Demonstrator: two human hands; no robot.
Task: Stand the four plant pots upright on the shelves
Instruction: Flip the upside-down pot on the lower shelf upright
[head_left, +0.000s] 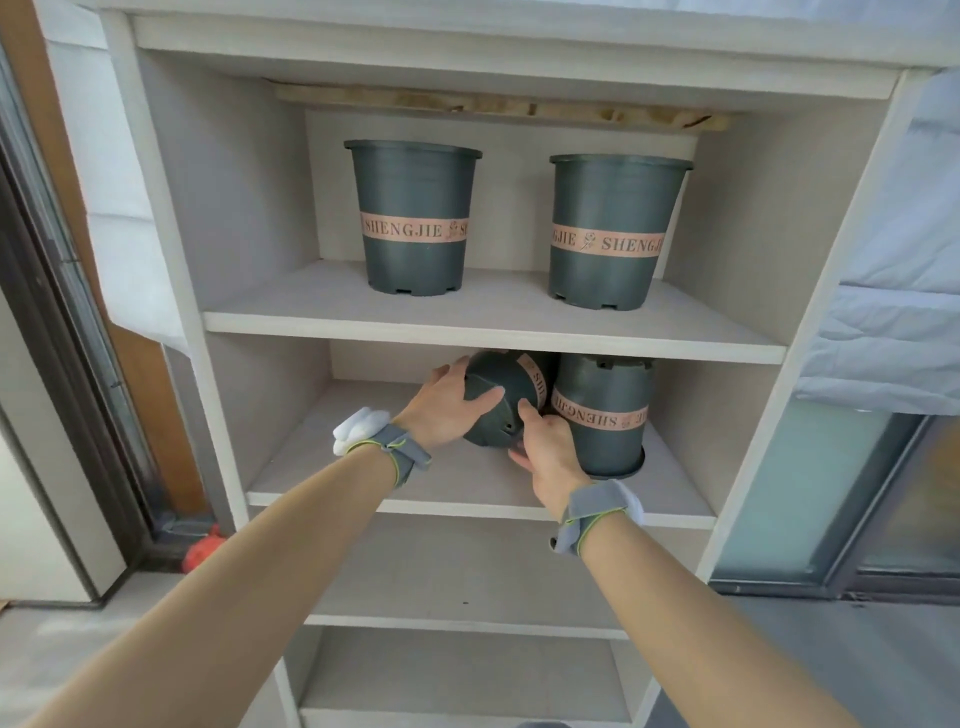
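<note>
Two dark green plant pots with pink bands stand upright on the upper shelf (488, 325), one at the left (413, 218) and one at the right (613, 234). On the shelf below (322, 467), a third pot (605, 415) stands upside down at the right, rim on the board. A fourth pot (504, 400) is tilted with its base facing me, beside the upside-down one. My left hand (447, 405) grips its left side and my right hand (545, 452) holds its lower right side. Its rim is hidden.
The white shelf unit has side walls close to the pots and more shelves (467, 618) below. A dark door frame (62, 364) runs down the left, a red object (202, 551) lies on the floor by it, and a glass door (831, 493) is at the right.
</note>
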